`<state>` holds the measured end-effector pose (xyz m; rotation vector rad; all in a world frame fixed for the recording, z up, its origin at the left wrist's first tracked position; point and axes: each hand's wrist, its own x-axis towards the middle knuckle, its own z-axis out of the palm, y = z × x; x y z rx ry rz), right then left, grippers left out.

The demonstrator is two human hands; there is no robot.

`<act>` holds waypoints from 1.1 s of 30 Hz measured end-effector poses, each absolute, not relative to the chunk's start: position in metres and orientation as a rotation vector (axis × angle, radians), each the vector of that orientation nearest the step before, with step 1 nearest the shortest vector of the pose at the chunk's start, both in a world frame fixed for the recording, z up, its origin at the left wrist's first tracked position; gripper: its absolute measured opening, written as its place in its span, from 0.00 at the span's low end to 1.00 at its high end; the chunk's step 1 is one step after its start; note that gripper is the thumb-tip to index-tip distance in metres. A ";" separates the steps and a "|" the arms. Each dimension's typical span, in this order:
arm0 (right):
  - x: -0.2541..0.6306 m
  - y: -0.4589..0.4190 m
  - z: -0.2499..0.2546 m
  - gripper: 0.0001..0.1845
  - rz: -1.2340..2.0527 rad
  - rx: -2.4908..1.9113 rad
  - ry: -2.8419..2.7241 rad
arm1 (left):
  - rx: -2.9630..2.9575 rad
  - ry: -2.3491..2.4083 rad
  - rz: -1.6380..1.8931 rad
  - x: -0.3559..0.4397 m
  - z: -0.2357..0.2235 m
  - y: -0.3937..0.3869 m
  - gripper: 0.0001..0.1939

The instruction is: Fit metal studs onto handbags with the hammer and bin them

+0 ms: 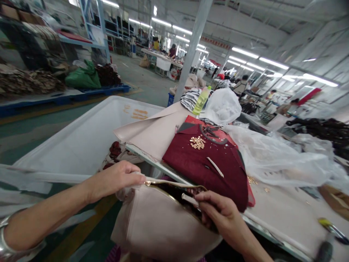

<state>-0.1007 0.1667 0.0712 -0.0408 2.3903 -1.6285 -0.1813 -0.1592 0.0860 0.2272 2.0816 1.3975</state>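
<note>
A beige handbag hangs in front of me at the table edge, its gold-toothed zipper partly open on a dark patterned lining. My left hand is closed in a pinch on the bag's upper left corner, beside the zipper's end. At the right part of the opening, my right hand pinches a short pale strip between thumb and fingers. Its lower fingers are partly hidden in the bag's mouth. Past the bag, a folded dark red cloth bears a small heap of gold rings and a loose white strip.
A large white bin with fabric pieces stands at left, close to my left arm. Clear plastic bags and a yellow-green bottle lie on the table. A yellow-tipped tool is at right. A metal post rises behind.
</note>
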 end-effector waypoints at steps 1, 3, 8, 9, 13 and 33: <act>-0.098 0.161 0.079 0.18 -1.663 -0.094 2.392 | 0.273 2.077 1.381 -0.180 0.087 -0.157 0.26; -0.096 0.145 0.096 0.16 -1.695 -0.233 2.426 | 0.347 2.074 1.345 -0.178 0.091 -0.152 0.28; -0.105 0.114 0.112 0.12 -1.564 -0.405 2.500 | 0.422 2.126 1.255 -0.171 0.100 -0.142 0.31; -0.106 0.112 0.111 0.11 -1.540 -0.430 2.508 | 0.412 2.155 1.230 -0.170 0.101 -0.141 0.31; -0.109 0.111 0.105 0.11 -1.499 -0.475 2.513 | 0.355 2.251 1.137 -0.165 0.104 -0.137 0.25; -0.102 0.163 0.101 0.12 -0.927 -0.259 2.739 | 0.255 2.106 1.348 -0.169 0.087 -0.146 0.25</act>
